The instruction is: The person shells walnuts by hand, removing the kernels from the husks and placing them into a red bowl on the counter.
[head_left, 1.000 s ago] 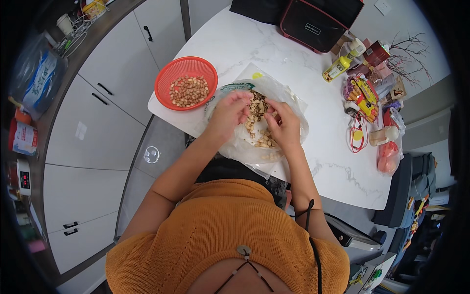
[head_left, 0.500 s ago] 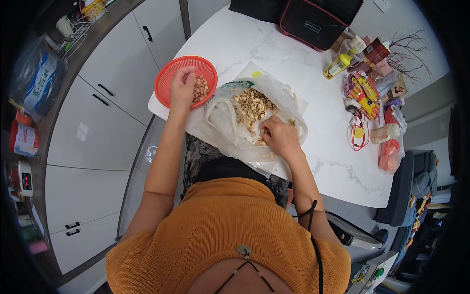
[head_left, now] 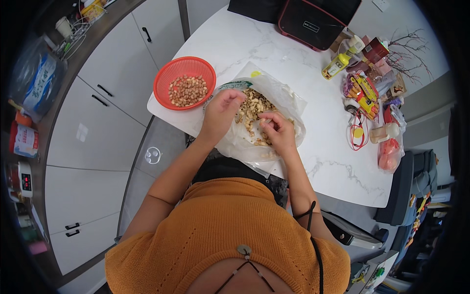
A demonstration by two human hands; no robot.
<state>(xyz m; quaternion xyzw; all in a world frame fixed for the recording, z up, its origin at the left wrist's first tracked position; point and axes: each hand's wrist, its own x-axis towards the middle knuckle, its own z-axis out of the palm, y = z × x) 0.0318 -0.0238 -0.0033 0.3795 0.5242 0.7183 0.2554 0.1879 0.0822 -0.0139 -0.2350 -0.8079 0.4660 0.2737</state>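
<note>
A red plastic basket (head_left: 161, 73) at the left of the table holds a pile of shelled peanuts (head_left: 188, 91). In front of me a whitish plastic bag (head_left: 284, 93) lies spread open, full of peanut shells (head_left: 253, 105). My left hand (head_left: 221, 113) hovers over the bag's left side, fingers curled together, nothing visible in them. My right hand (head_left: 280, 131) is over the bag's right side, with a small pale peanut (head_left: 263, 120) pinched between thumb and fingers. The hands are apart, fingertips facing each other.
A black and red box-shaped appliance (head_left: 313, 24) stands at the far edge of the white table (head_left: 338, 147). To the right are a yellow bottle (head_left: 337, 66), snack packages (head_left: 364, 93), a red cable (head_left: 360, 137) and a bag with reddish contents (head_left: 390, 152). White cabinets (head_left: 98, 122) line the left.
My left hand has moved right from the basket to above the bag, uncovering the peanuts. My right hand has lifted slightly from the shells with a peanut in its fingertips.
</note>
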